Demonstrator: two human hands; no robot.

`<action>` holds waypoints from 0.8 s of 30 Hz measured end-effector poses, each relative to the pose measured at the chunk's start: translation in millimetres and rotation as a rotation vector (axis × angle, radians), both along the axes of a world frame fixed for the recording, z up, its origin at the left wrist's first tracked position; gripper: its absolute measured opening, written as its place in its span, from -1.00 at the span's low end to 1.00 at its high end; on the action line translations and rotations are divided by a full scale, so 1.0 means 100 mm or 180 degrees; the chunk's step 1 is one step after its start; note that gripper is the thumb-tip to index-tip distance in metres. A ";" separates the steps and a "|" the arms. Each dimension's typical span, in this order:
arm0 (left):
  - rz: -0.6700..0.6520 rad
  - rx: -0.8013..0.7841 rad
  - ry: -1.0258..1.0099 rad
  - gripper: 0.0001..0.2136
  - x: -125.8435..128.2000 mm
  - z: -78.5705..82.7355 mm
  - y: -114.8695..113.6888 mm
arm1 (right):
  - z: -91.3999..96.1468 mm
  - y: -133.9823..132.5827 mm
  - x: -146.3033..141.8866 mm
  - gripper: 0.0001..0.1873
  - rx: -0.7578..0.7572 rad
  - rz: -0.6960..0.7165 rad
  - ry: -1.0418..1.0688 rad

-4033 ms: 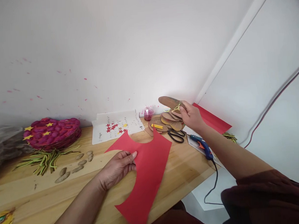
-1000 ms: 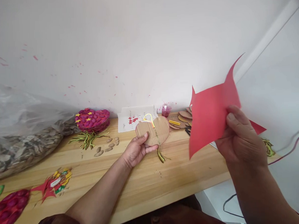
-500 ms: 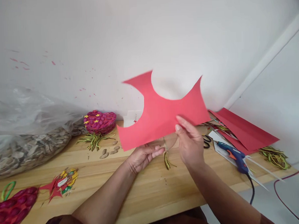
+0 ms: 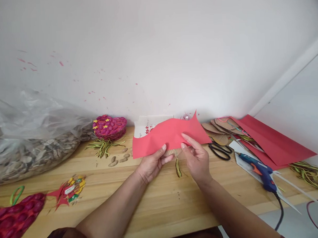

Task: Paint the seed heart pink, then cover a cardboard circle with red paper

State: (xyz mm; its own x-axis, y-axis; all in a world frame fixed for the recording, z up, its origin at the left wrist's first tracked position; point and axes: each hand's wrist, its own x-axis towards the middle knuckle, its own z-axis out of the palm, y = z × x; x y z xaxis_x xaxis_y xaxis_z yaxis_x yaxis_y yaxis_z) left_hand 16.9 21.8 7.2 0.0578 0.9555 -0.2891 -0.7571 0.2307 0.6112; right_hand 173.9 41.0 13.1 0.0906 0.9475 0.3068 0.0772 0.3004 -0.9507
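A cut sheet of red paper (image 4: 172, 132) with curved edges is held low over the table between both hands. My left hand (image 4: 151, 167) is closed on its lower edge, thumb on top. Under the paper, at the left fingers, a strip of a tan piece (image 4: 173, 152) shows, most of it hidden. A green and brown yarn tassel (image 4: 178, 168) hangs from it. My right hand (image 4: 197, 162) pinches the same lower edge further right, between thumb and forefinger.
On the right lie scissors (image 4: 220, 150), a blue glue gun (image 4: 260, 169), brown cardboard pieces (image 4: 219, 126) and red sheets (image 4: 276, 140). A bag of shells (image 4: 44, 157), a purple heart decoration (image 4: 110, 127), loose peanuts (image 4: 120, 160) and red-yellow scraps (image 4: 68, 190) are on the left.
The red paper has come down and tilted flatter over the tan piece. My left thumb now presses on it. White paper with red stars shows behind it.
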 end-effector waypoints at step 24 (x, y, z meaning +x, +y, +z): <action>0.0086 0.0896 0.0832 -0.75 0.03 -0.10 -0.01 | 0.02 0.10 0.06 -0.68 0.0024 0.0016 0.0445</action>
State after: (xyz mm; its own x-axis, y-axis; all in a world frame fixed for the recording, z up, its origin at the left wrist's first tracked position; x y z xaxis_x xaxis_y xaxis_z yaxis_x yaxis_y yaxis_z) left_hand 20.2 21.0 -2.5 -0.0094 0.9998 -0.0168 -0.5708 0.0084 0.8210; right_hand 180.1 50.7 15.3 0.1283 0.9457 0.2987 -0.0575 0.3078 -0.9497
